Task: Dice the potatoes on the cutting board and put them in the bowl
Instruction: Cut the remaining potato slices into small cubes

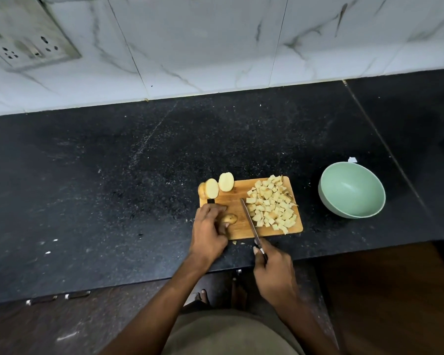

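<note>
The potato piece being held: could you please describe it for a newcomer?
On the black counter lies a wooden cutting board. At its near left corner the left hand holds a potato piece. Unlike the potato halves at the far corner, it alone is gripped.

Was a black speckled bench (113, 175), spanning mid-frame. Carried a wooden cutting board (231, 199) at centre, a pale green bowl (351, 188) well apart at right, potato crumbs (234, 242) just below the board.

Open counter (113, 188) separates board (231, 201) and bowl (351, 190), with wide room left and behind; dice (271, 203) crowd the board's right half, halves (212, 188) its far-left corner.
</note>
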